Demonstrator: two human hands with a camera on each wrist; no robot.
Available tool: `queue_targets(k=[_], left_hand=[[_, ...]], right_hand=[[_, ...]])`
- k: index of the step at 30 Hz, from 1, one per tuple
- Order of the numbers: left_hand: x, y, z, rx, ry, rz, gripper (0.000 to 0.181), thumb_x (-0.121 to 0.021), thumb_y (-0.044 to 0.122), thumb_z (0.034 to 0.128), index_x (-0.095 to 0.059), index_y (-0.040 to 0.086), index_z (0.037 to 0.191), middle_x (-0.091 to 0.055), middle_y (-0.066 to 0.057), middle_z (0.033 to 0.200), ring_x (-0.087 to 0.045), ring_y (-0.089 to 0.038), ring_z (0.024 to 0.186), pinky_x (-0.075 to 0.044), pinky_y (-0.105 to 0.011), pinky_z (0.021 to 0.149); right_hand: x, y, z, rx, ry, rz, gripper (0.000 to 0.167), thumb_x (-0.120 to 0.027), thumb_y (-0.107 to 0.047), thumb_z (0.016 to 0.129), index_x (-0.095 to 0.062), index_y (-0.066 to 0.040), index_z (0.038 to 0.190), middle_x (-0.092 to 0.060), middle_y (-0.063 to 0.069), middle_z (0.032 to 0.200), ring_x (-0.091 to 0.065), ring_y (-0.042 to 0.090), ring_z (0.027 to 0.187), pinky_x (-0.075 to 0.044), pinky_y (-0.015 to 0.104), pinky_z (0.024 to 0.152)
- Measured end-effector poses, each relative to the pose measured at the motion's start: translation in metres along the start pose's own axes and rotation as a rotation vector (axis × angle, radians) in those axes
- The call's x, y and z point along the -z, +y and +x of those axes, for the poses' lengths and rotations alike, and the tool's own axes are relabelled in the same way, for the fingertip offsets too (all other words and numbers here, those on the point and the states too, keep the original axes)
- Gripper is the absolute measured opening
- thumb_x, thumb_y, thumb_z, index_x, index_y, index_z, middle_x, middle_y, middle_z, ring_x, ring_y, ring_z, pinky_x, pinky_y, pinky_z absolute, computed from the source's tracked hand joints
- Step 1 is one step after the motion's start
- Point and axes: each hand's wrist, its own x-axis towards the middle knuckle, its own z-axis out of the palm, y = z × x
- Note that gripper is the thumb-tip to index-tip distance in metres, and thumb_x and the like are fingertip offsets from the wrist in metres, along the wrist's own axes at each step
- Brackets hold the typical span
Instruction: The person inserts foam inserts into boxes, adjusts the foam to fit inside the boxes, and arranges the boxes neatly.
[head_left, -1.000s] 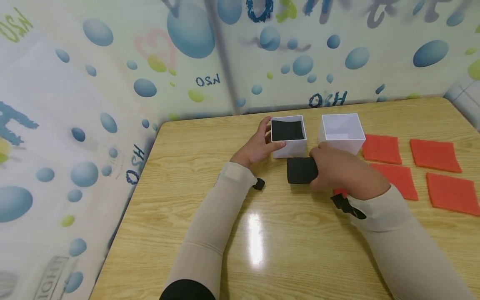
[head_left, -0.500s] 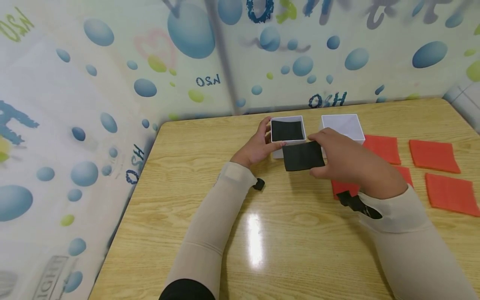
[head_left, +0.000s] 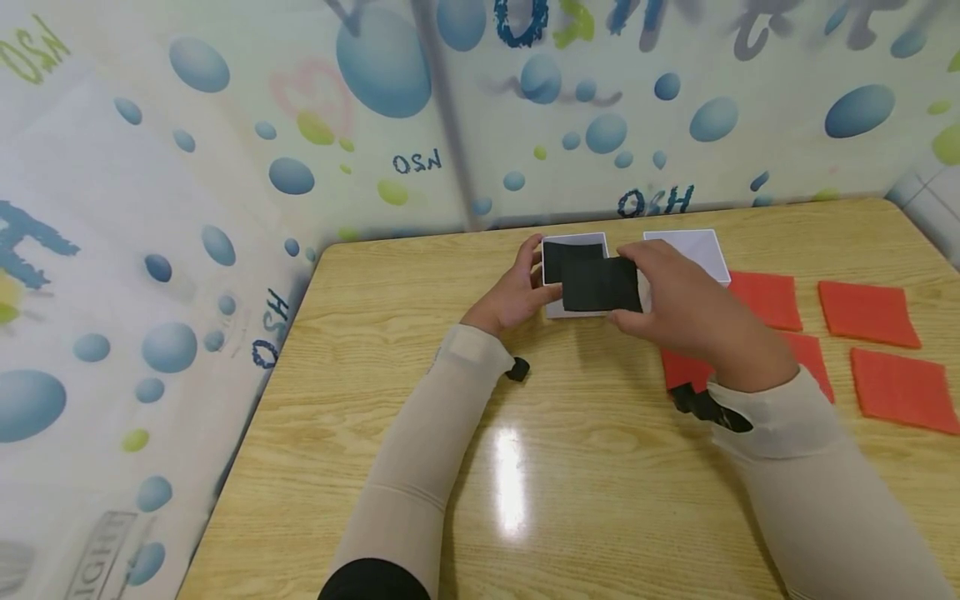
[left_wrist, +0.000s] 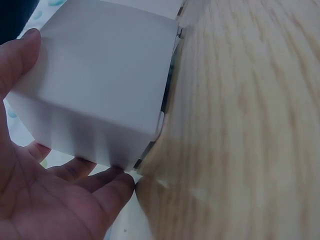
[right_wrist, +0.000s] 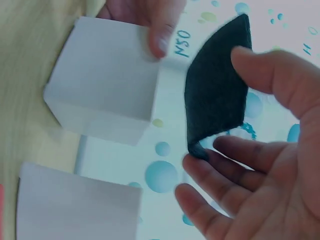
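Observation:
My left hand (head_left: 512, 292) grips a white box (head_left: 568, 308) by its left side, thumb across the front; the left wrist view shows the fingers along the wall of the box (left_wrist: 100, 65). Black cloth (head_left: 558, 253) lies inside the box. A second black cloth piece (head_left: 600, 285) is pinched by its right edge in my right hand (head_left: 693, 317), held over the front of the box and covering part of it. The right wrist view shows the raised cloth (right_wrist: 217, 82) slightly bent between the thumb and fingers of my right hand (right_wrist: 255, 150), apart from the box (right_wrist: 110, 70).
Another white box (head_left: 701, 250) stands to the right, partly behind my right hand. Several red cloth pieces (head_left: 866, 312) lie flat on the right of the wooden table (head_left: 337, 350). Behind the table rises a patterned wall (head_left: 465, 100).
From low in front of the left box, my right hand has lifted the black cloth up and away from me, so that it overlaps the box opening in the head view. My left hand stays put.

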Motion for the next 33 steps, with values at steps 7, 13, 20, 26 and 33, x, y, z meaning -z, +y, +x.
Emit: queue_targets(k=[7,13,20,26,33], left_hand=[[0.002,-0.002,0.0,-0.007,0.001,0.019,0.097,-0.073,0.021,0.0985,-0.005,0.033,0.167,-0.016,-0.01,0.175,-0.023,-0.031,0.162,-0.032,-0.045,0.126],[0.001,-0.001,0.0,-0.037,-0.008,0.008,0.097,-0.075,0.018,0.0992,-0.006,0.031,0.166,-0.023,-0.009,0.172,-0.032,-0.028,0.158,-0.037,-0.043,0.124],[0.0,-0.001,0.0,-0.059,-0.011,0.012,0.095,-0.075,0.018,0.0993,-0.008,0.031,0.165,-0.028,-0.008,0.169,-0.038,-0.025,0.155,-0.04,-0.04,0.121],[0.001,-0.002,0.001,-0.064,-0.015,0.032,0.093,-0.074,0.02,0.0999,-0.008,0.032,0.165,-0.028,-0.008,0.17,-0.039,-0.024,0.154,-0.04,-0.039,0.121],[0.001,-0.003,0.002,-0.076,-0.017,0.028,0.094,-0.074,0.019,0.0998,-0.008,0.031,0.165,-0.029,-0.008,0.169,-0.039,-0.025,0.154,-0.041,-0.038,0.119]], right_hand=[[-0.015,0.002,0.009,0.01,0.093,0.036,0.09,-0.082,-0.029,0.093,-0.032,0.001,0.162,-0.032,0.025,0.166,-0.034,0.045,0.151,-0.036,0.064,0.119],[-0.028,0.0,0.015,0.008,0.174,0.055,0.088,-0.081,-0.029,0.094,-0.032,-0.001,0.162,-0.028,0.024,0.168,-0.03,0.045,0.153,-0.036,0.064,0.118],[-0.039,0.002,0.02,0.019,0.257,0.093,0.083,-0.079,-0.026,0.096,-0.035,0.0,0.161,-0.027,0.023,0.169,-0.029,0.043,0.155,-0.035,0.064,0.119],[-0.044,0.007,0.026,0.037,0.269,0.119,0.082,-0.078,-0.026,0.097,-0.034,-0.001,0.162,-0.026,0.023,0.17,-0.026,0.043,0.157,-0.032,0.064,0.121],[-0.048,0.009,0.03,0.029,0.262,0.114,0.083,-0.078,-0.026,0.098,-0.033,-0.001,0.163,-0.024,0.024,0.171,-0.025,0.043,0.158,-0.031,0.064,0.122]])
